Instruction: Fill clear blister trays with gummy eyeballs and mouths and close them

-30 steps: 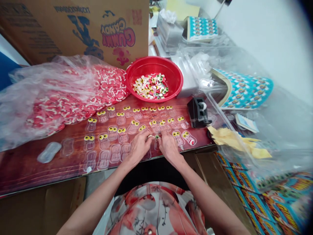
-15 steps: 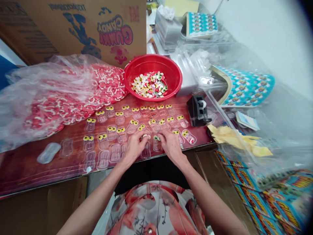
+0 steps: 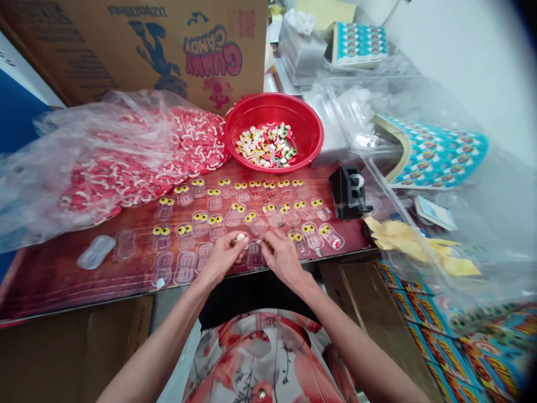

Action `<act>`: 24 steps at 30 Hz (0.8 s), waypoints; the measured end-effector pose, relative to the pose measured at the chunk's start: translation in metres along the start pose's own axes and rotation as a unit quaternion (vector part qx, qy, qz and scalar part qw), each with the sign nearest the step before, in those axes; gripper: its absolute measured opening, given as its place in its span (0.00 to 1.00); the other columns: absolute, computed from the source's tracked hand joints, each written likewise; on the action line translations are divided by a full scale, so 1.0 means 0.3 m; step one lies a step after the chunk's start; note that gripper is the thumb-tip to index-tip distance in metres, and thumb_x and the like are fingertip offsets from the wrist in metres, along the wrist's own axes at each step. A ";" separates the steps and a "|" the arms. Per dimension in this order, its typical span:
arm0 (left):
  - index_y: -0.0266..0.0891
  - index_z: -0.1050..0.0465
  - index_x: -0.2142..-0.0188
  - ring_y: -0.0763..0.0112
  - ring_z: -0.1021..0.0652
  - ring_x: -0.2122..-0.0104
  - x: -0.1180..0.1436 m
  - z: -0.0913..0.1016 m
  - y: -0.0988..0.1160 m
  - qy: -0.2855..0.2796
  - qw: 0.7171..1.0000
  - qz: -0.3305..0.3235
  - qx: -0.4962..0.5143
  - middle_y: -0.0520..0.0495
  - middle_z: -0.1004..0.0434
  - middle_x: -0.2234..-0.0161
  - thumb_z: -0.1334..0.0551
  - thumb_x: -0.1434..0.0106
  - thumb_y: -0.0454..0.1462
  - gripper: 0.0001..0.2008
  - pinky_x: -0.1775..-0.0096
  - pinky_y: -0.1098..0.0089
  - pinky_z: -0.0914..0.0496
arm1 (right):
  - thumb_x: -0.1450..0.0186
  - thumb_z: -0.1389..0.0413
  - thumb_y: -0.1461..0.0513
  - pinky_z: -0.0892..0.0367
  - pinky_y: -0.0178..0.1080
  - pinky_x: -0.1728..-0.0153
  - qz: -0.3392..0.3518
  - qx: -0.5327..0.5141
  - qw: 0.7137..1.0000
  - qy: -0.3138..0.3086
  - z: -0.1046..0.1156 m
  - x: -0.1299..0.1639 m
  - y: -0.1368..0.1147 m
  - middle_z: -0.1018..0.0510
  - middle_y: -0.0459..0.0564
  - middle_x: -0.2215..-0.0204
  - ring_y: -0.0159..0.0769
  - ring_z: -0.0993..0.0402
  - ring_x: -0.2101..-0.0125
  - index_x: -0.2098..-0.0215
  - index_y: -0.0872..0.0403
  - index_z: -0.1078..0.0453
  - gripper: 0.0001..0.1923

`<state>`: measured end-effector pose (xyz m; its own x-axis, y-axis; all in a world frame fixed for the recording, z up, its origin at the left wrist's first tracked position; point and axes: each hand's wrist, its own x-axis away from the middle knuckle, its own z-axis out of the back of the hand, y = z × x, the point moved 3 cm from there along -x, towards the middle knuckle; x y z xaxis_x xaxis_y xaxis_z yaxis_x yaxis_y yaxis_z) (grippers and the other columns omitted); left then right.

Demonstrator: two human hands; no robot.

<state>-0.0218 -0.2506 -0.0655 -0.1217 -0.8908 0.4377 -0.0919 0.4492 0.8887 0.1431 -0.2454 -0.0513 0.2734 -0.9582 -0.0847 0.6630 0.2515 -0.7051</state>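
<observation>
While bent over the red table (image 3: 50,285), left hand (image 3: 222,257) pinching a small white candy (image 3: 240,238) at the fingertips; right hand (image 3: 282,257) curled just beside, fingertips closed on something, perhaps another piece, above a clear blister mould (image 3: 254,256). Behind: filled moulds (image 3: 251,207), red bowl (image 3: 312,126) of gummies.

Tray (image 3: 255,258) partly under fingers (image 3: 268,246)

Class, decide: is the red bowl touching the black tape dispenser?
Apart. The head view shows bare tabletop between the red bowl and the black tape dispenser.
</observation>
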 end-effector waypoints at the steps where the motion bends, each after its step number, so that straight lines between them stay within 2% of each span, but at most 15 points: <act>1: 0.35 0.28 0.63 0.82 0.38 0.81 0.001 0.008 -0.002 0.010 1.000 -0.006 0.007 0.57 0.35 0.78 0.31 0.45 0.48 0.20 0.78 0.77 0.44 | 0.32 0.50 0.66 0.39 0.34 0.68 0.021 0.053 0.998 -0.006 -0.009 0.007 -0.001 0.25 0.51 0.66 0.35 0.31 0.69 0.63 0.55 0.25 0.10; 4: 0.35 0.28 0.62 0.81 0.35 0.80 0.006 0.023 -0.005 0.021 1.000 -0.007 0.011 0.57 0.33 0.78 0.32 0.45 0.44 0.17 0.77 0.77 0.41 | 0.30 0.52 0.68 0.42 0.34 0.71 0.059 0.162 0.984 -0.043 -0.051 0.030 0.004 0.26 0.52 0.65 0.34 0.33 0.70 0.61 0.54 0.25 0.12; 6: 0.36 0.28 0.62 0.79 0.31 0.79 0.012 0.026 -0.007 0.018 1.000 0.002 0.006 0.56 0.30 0.78 0.32 0.45 0.42 0.16 0.75 0.77 0.38 | 0.30 0.52 0.68 0.43 0.33 0.72 0.069 0.179 0.980 -0.056 -0.070 0.041 0.008 0.27 0.51 0.65 0.33 0.34 0.70 0.61 0.53 0.25 0.13; 9: 0.36 0.28 0.62 0.76 0.25 0.75 0.022 0.025 -0.006 0.014 1.000 0.012 -0.004 0.52 0.25 0.75 0.32 0.45 0.42 0.15 0.71 0.76 0.34 | 0.30 0.51 0.67 0.40 0.33 0.70 0.046 0.117 0.991 -0.054 -0.062 0.045 0.013 0.28 0.49 0.67 0.33 0.34 0.71 0.62 0.53 0.25 0.13; 12: 0.36 0.29 0.62 0.74 0.22 0.73 0.030 0.017 0.002 0.013 1.000 0.021 -0.003 0.50 0.22 0.74 0.31 0.46 0.43 0.16 0.69 0.75 0.33 | 0.31 0.51 0.67 0.35 0.35 0.64 0.008 0.013 0.999 -0.032 -0.019 0.033 0.014 0.27 0.50 0.67 0.35 0.30 0.68 0.62 0.54 0.24 0.12; 15: 0.37 0.30 0.62 0.73 0.21 0.72 0.035 0.004 0.015 0.003 1.000 0.028 0.010 0.49 0.20 0.73 0.31 0.47 0.42 0.16 0.68 0.75 0.33 | 0.35 0.53 0.71 0.34 0.38 0.58 -0.025 -0.053 0.998 -0.009 0.025 0.018 0.014 0.24 0.51 0.64 0.38 0.28 0.62 0.57 0.55 0.26 0.16; 18: 0.38 0.31 0.62 0.72 0.20 0.71 0.037 -0.004 0.025 -0.001 0.999 0.030 0.028 0.48 0.20 0.72 0.30 0.48 0.42 0.17 0.69 0.76 0.33 | 0.38 0.55 0.73 0.33 0.39 0.58 -0.035 -0.083 0.996 -0.019 0.037 0.008 0.008 0.23 0.51 0.63 0.39 0.27 0.61 0.54 0.54 0.27 0.20; 24: 0.38 0.31 0.62 0.72 0.20 0.72 0.034 0.006 0.016 0.010 0.999 0.027 0.029 0.48 0.19 0.73 0.30 0.48 0.43 0.18 0.70 0.76 0.33 | 0.37 0.52 0.72 0.34 0.38 0.59 -0.016 -0.086 0.996 -0.025 0.007 -0.006 -0.017 0.22 0.50 0.64 0.37 0.26 0.63 0.60 0.54 0.24 0.16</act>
<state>-0.0253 -0.2573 -0.0570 -0.1080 -0.8665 0.4873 -0.1420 0.4986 0.8551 0.1407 -0.2446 -0.0460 0.2908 -0.9564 -0.0281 0.5434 0.1893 -0.8179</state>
